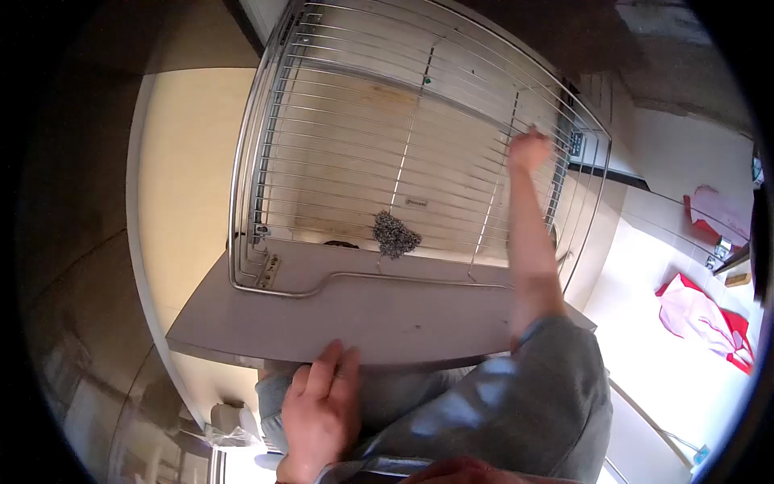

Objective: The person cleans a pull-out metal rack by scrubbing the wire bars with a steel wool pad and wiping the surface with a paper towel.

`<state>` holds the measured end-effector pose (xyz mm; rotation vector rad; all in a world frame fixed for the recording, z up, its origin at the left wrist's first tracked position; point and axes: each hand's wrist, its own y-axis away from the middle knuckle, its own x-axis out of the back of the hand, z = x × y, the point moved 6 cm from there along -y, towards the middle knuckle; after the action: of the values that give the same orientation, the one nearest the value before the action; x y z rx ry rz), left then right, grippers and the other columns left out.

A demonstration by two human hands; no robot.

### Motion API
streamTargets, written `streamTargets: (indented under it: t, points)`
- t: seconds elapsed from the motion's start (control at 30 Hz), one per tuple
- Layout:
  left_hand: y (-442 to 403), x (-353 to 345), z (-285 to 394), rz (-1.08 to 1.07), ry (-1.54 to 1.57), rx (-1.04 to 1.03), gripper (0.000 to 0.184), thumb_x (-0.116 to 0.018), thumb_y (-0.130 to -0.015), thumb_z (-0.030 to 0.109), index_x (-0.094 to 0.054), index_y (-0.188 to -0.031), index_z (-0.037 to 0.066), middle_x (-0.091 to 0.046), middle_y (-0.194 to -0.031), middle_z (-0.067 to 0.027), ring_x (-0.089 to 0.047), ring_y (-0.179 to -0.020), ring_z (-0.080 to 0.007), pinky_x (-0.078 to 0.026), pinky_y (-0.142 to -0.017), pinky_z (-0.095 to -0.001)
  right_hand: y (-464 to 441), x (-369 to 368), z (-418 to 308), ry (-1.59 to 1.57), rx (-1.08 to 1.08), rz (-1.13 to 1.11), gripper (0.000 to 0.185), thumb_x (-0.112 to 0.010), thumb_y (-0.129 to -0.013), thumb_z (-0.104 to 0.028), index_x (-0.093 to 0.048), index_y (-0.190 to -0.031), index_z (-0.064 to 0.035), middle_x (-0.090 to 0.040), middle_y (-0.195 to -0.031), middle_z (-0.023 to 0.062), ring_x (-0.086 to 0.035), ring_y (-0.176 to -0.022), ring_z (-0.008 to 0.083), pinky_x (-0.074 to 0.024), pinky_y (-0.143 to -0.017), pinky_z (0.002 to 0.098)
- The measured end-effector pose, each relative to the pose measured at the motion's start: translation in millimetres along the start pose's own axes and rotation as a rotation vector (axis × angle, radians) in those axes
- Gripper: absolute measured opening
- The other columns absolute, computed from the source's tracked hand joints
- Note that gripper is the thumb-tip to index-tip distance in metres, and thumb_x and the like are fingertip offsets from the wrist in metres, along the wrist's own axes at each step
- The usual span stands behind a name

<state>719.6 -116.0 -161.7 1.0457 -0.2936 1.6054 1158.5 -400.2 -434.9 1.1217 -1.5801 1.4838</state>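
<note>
A pull-out wire basket [339, 153] of shiny metal rods fills the middle of the view, fixed behind a grey drawer front [387, 319]. My right hand [530, 149] reaches into the right side of the basket, over the rods. Its fingers are closed, and what they hold, if anything, is hidden and slightly blurred. Near the basket's front lies a steel wool scrubber [395, 235], apart from both hands. My left hand [322, 403] rests at the near edge of the drawer front, its fingers stretched out over the edge and its thumb hidden.
A cream cabinet panel [193, 185] stands to the left. At the right, pink and red cloths [701, 319] lie on a bright white surface. Below the drawer front are my legs in grey clothing. A plastic bag [234, 436] sits at the lower left.
</note>
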Motion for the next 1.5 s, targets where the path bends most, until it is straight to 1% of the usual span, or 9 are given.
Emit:
streamTargets:
  t: [0.17,0.3,0.47,0.53,0.6,0.7,1.03,1.3,1.5]
  points:
    - [1,0,-1,-0.01,0.005,-0.007,0.03,-0.06,-0.07,0.005,-0.064,-0.099,0.006,-0.059,-0.108,-0.0099,-0.057,-0.078,-0.0267,-0.051,-0.068,-0.0357,38,-19,-144,-0.7,-0.004,-0.209,0.014,-0.055,-0.087,-0.016,-0.055,-0.09,-0.002,-0.054,-0.084,0.017,-0.052,-0.08,0.0327,-0.0451,-0.07,0.0435]
    - [2,0,0,-0.017,-0.006,-0.019,0.031,-0.059,-0.07,0.004,-0.064,-0.101,0.005,-0.058,-0.109,-0.0104,-0.057,-0.078,-0.0269,-0.05,-0.068,-0.0358,68,21,-258,-0.428,0.191,-0.038,0.017,-0.053,-0.089,-0.017,-0.054,-0.087,-0.0003,-0.054,-0.084,0.0175,-0.05,-0.083,0.0333,-0.0439,-0.071,0.0447]
    - [-1,3,3,-0.005,-0.002,-0.035,0.035,-0.058,-0.068,0.003,-0.062,-0.103,0.005,-0.057,-0.109,-0.0108,-0.057,-0.079,-0.0274,-0.05,-0.069,-0.0361,57,38,-208,-0.318,0.539,-0.167,0.019,-0.052,-0.088,-0.015,-0.062,-0.1,-0.0043,-0.053,-0.089,0.0131,-0.05,-0.087,0.0298,-0.0433,-0.076,0.0405]
    - [2,1,1,-0.027,0.019,0.005,0.036,-0.061,-0.067,0.002,-0.063,-0.103,0.006,-0.058,-0.109,-0.0098,-0.057,-0.083,-0.028,-0.05,-0.071,-0.0369,32,43,-130,-0.489,0.056,-0.296,0.024,-0.054,-0.085,-0.014,-0.063,-0.107,-0.008,-0.055,-0.091,0.0133,-0.051,-0.094,0.0307,-0.0421,-0.081,0.0402]
    - [2,0,-1,-0.071,0.053,0.099,0.038,-0.069,-0.065,0.002,-0.064,-0.102,0.007,-0.059,-0.108,-0.0078,-0.058,-0.09,-0.0293,-0.05,-0.076,-0.0383,16,12,-19,-0.211,0.369,-0.035,0.029,-0.055,-0.079,-0.009,-0.063,-0.107,-0.0079,-0.057,-0.093,0.0133,-0.053,-0.088,0.0312,-0.0431,-0.077,0.0399]
    - [2,0,1,-0.03,-0.001,-0.002,0.036,-0.057,-0.067,0.003,-0.062,-0.104,0.004,-0.056,-0.11,-0.011,-0.057,-0.08,-0.0275,-0.05,-0.069,-0.0366,-10,14,58,-0.104,-0.018,-0.127,0.015,-0.055,-0.087,-0.016,-0.061,-0.088,-0.0024,-0.057,-0.081,0.0112,-0.054,-0.078,0.0316,-0.045,-0.071,0.038]
    - [5,-3,-1,-0.065,0.004,0.021,0.038,-0.059,-0.068,0.006,-0.061,-0.106,0.005,-0.056,-0.112,-0.0103,-0.057,-0.084,-0.0283,-0.05,-0.071,-0.0372,85,38,-269,-0.501,0.292,-0.113,0.022,-0.054,-0.089,-0.023,-0.057,-0.092,-0.001,-0.053,-0.083,0.0143,-0.052,-0.079,0.0309,-0.0434,-0.069,0.0406]
    - [14,-3,-7,-0.145,0.083,0.01,0.044,-0.057,-0.075,0.007,-0.057,-0.119,0.009,-0.05,-0.125,-0.0119,-0.058,-0.089,-0.0309,-0.051,-0.073,-0.0394,55,14,-70,-0.645,-0.312,-0.169,0.02,-0.053,-0.088,-0.019,-0.052,-0.084,0.0012,-0.055,-0.073,0.0129,-0.051,-0.065,0.0267,-0.0423,-0.063,0.037]
    - [24,-1,-9,-0.14,0.112,-0.03,0.048,-0.053,-0.078,0.008,-0.052,-0.126,0.011,-0.043,-0.136,-0.011,-0.06,-0.083,-0.0266,-0.053,-0.07,-0.0382,71,43,-178,-0.355,0.318,-0.125,0.038,-0.065,-0.078,-0.016,-0.054,-0.111,-0.0006,-0.057,-0.101,0.0175,-0.058,-0.084,0.0312,-0.0477,-0.074,0.0393]
